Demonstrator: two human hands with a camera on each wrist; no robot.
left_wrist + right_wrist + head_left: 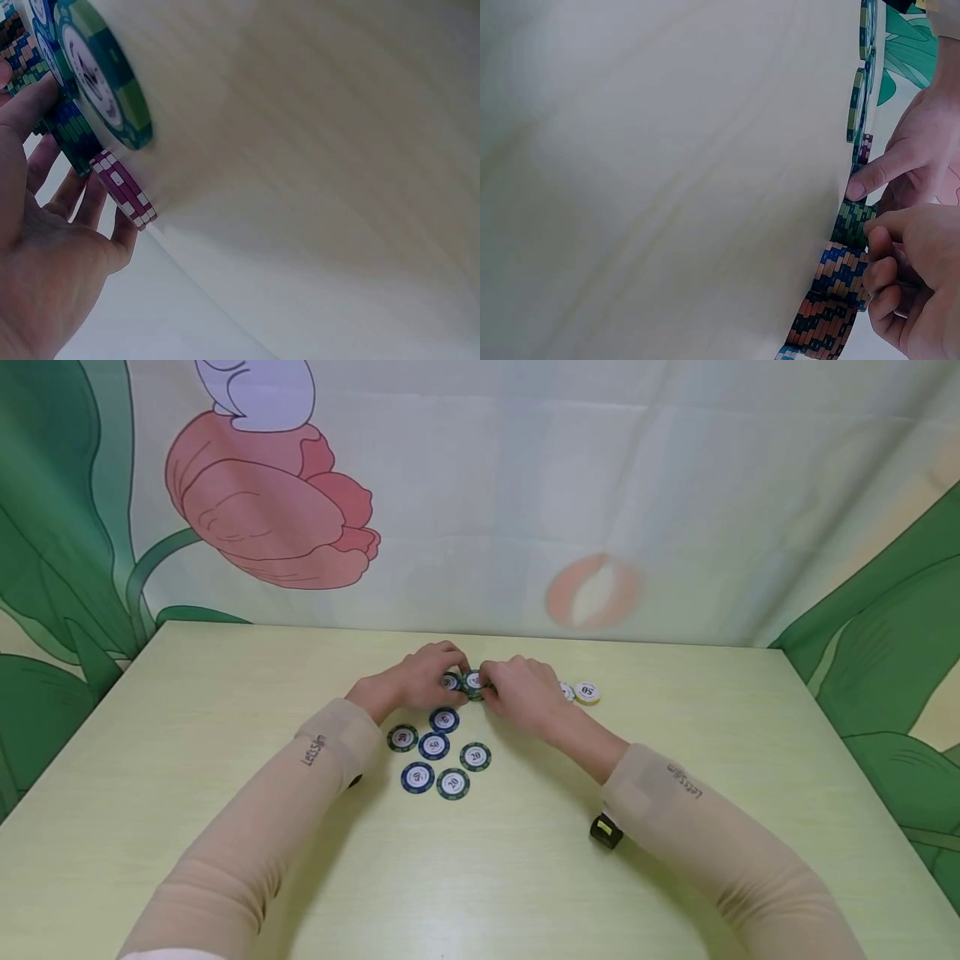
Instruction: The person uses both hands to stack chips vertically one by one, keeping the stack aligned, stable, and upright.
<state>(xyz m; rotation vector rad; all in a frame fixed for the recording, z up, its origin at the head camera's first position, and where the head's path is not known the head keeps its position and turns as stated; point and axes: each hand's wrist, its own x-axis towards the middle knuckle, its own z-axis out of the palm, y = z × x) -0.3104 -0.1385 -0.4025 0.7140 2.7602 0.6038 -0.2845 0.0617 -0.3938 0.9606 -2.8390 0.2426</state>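
Two hands met at the centre of the head view over stacked poker chips (473,683): the left hand (418,681) curled its fingers against the stacks, and the right hand (521,689) pinched their other side. Six loose chips (439,752) lay flat just below them on the table (225,793). Squeezed unevenly, the stacks could have toppled and scattered; a dragging wrist might have knocked the loose ones.

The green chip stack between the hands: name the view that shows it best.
The right wrist view: the green chip stack shows its banded edge, with a fingertip of the left hand at it. The left wrist view shows it blurred; the head view shows only its top chip.
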